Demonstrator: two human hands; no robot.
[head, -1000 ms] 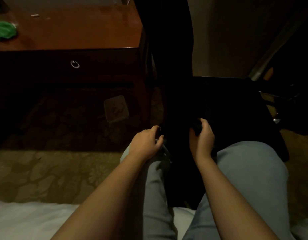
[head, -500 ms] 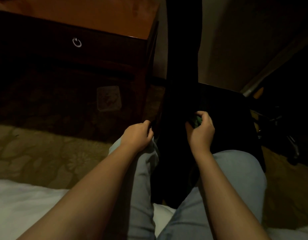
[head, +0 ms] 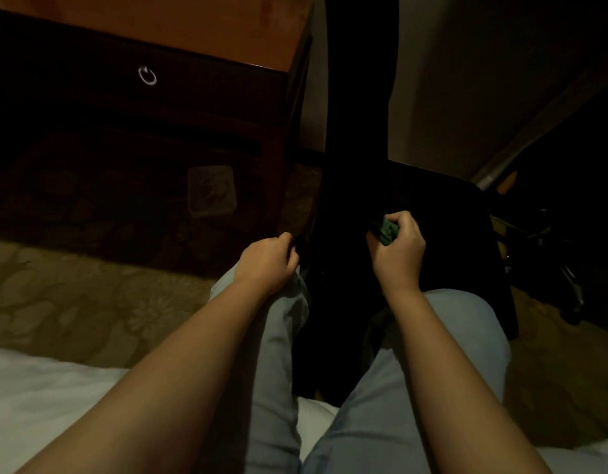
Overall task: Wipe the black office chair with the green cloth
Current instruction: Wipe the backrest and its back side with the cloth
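The black office chair (head: pixel 442 213) stands right in front of my knees, its tall back (head: pixel 359 97) seen edge-on and very dark. My right hand (head: pixel 400 254) grips a bunched green cloth (head: pixel 387 230) and holds it against the chair where back and seat meet. Only a small piece of the cloth shows between the fingers. My left hand (head: pixel 266 263) sits at the chair's left edge with its fingers curled round that edge, above my left knee.
A brown wooden desk (head: pixel 227 35) with a ring-pull drawer (head: pixel 147 75) stands at the upper left, close to the chair back. Patterned carpet (head: pixel 73 295) covers the floor. White bedding (head: pixel 39 405) lies at the bottom. Dark chair-base parts (head: pixel 548 241) are at the right.
My right hand has shifted slightly up along the chair, and the green cloth now shows in its fingers. The view has dropped, so the desk top is mostly out of frame.
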